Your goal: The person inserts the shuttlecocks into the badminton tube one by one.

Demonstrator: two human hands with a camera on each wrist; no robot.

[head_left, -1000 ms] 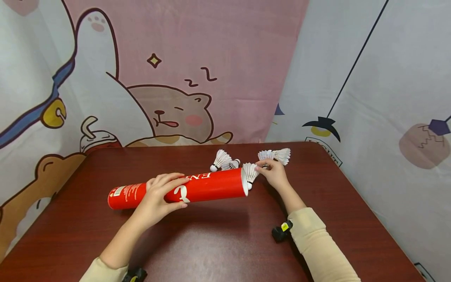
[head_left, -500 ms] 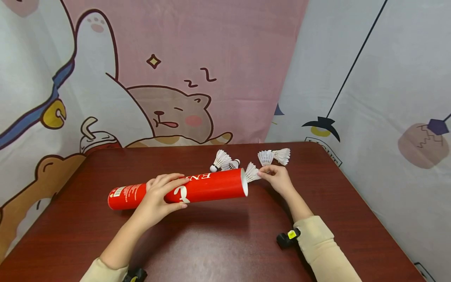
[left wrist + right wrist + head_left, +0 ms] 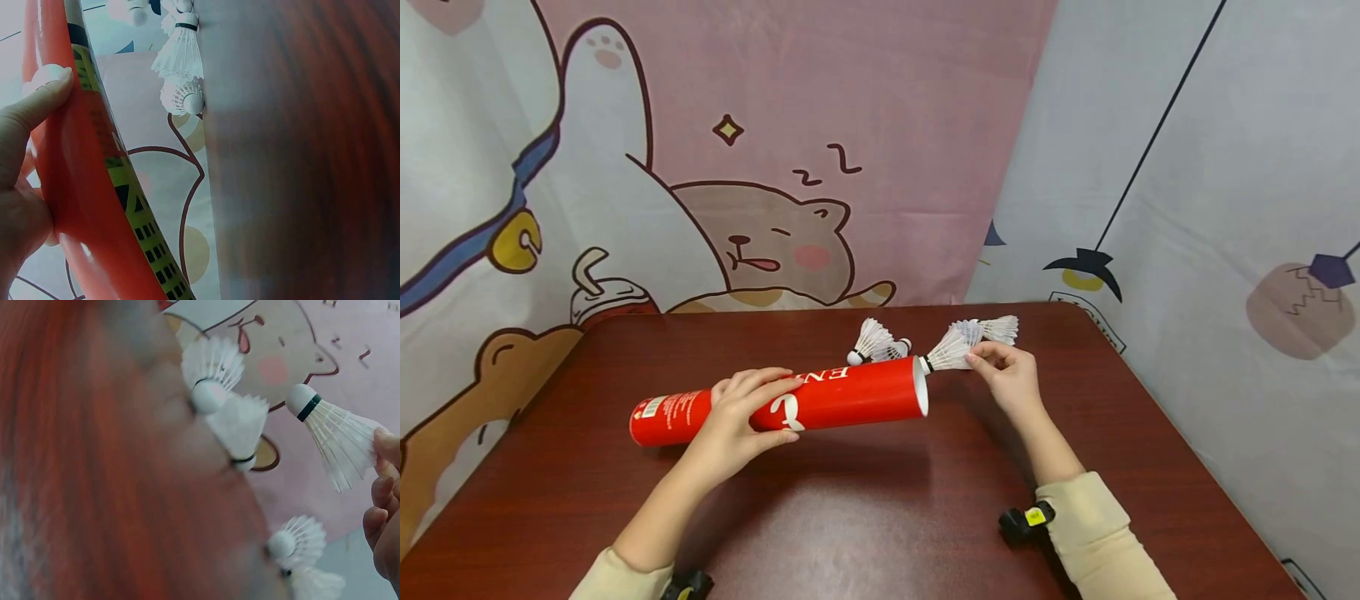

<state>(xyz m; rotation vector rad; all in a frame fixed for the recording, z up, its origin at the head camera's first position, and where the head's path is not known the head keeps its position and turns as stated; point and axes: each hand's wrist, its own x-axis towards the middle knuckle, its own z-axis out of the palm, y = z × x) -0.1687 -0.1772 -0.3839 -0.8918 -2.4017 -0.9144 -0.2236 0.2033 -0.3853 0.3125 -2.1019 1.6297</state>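
Observation:
My left hand (image 3: 741, 421) grips a red shuttlecock tube (image 3: 857, 396), fingers over its top and thumb along the near side. The tube lies tilted, its open white-rimmed mouth raised to the right. In the left wrist view the thumb presses on the red tube (image 3: 81, 206). My right hand (image 3: 1011, 379) pinches a white shuttlecock (image 3: 951, 350) by the edge of its feather skirt. Its cork points left, right at the tube's mouth. From the right wrist camera, the shuttlecock (image 3: 337, 440) shows a dark green band below the cork. The tube's inside is mostly hidden.
Two loose shuttlecocks (image 3: 871, 337) lie behind the tube on the dark red-brown table (image 3: 865, 517). Another pair, including a shuttlecock (image 3: 1000, 331) at the far right, lies behind my right hand. A cartoon-printed cloth (image 3: 925, 167) hangs beyond the table's back edge.
The shuttlecock in my right hand has turned from cork-down to cork-left, facing the tube's mouth. My right hand has moved a little to the right. The left hand and tube stay still.

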